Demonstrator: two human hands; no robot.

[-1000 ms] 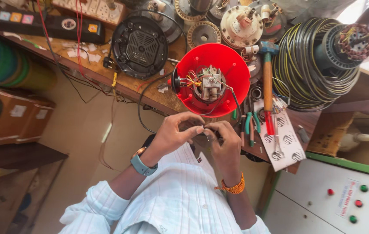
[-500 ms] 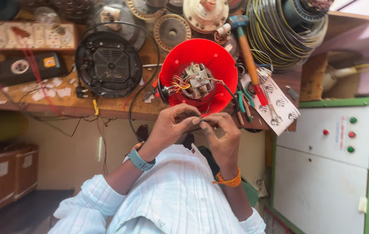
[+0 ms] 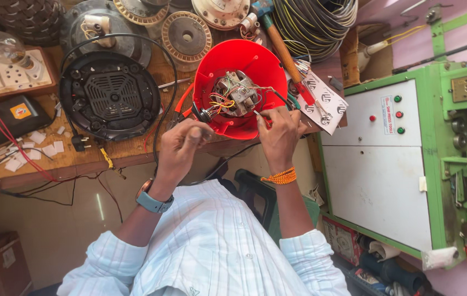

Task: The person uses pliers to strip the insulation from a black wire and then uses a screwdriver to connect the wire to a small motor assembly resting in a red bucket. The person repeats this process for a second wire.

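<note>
Since half a second ago both hands have risen from in front of the chest to the red housing (image 3: 239,87), and the view has swung so that the green cabinet fills more of the right side. The left hand (image 3: 181,145) is curled at the housing's lower left rim beside a black knob, fingers bunched; what they pinch, if anything, is hidden by the knuckles. The right hand (image 3: 279,131) grips a thin red-handled tool (image 3: 263,119), probably a small screwdriver, its tip reaching into the tangle of coloured wires (image 3: 233,98).

The wooden bench (image 3: 129,148) is scuffed and cluttered. At its left end a clear light bulb (image 3: 9,52) stands on a cream switch board (image 3: 3,74), with scraps of white paper (image 3: 36,145) scattered below. Next comes a round black ribbed base (image 3: 110,96) ringed by its black cord, then metal motor discs (image 3: 185,35) along the back edge. The glossy red plastic housing lies open with a grey metal motor block (image 3: 238,90) inside. Just right of it a hammer with a wooden handle (image 3: 283,52) lies slanted beside a big coil of cable (image 3: 315,19). Further right stands the green cabinet (image 3: 442,164) with a white front panel and small round buttons. A grey wristwatch (image 3: 152,200) sits on the left wrist, an orange bead band (image 3: 280,176) on the right
</note>
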